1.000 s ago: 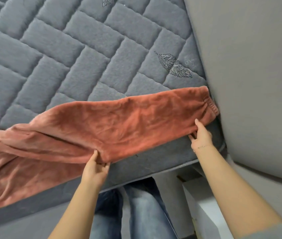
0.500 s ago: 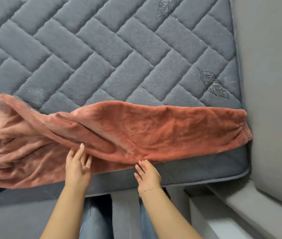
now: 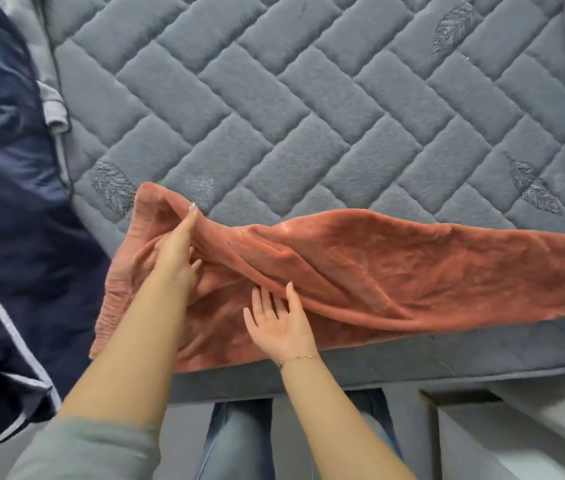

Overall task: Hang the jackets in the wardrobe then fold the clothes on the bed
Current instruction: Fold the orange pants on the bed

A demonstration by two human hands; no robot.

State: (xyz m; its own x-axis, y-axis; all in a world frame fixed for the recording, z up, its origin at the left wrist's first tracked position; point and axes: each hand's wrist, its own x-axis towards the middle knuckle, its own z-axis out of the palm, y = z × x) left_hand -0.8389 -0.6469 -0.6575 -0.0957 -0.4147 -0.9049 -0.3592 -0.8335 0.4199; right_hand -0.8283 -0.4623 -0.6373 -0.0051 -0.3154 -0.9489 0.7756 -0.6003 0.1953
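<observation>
- Rust-orange plush trousers (image 3: 360, 271), soft and velvety, lie lengthwise along the near edge of the bed (image 3: 308, 116); ribbed waistband at the left, gathered cuff at the right.
- Bed surface: grey fleece quilted in a raised brick pattern, with embroidered leaf motifs.
- Dark navy jacket (image 3: 7, 202), smooth and shiny with white stripes, lies at the left on the bed.
- Left hand (image 3: 177, 258): reaches into the waistband folds, forefinger extended, the other fingers curled on the fabric.
- Right hand (image 3: 279, 323): flat, fingers spread and straight, pressing the trouser seat.
</observation>
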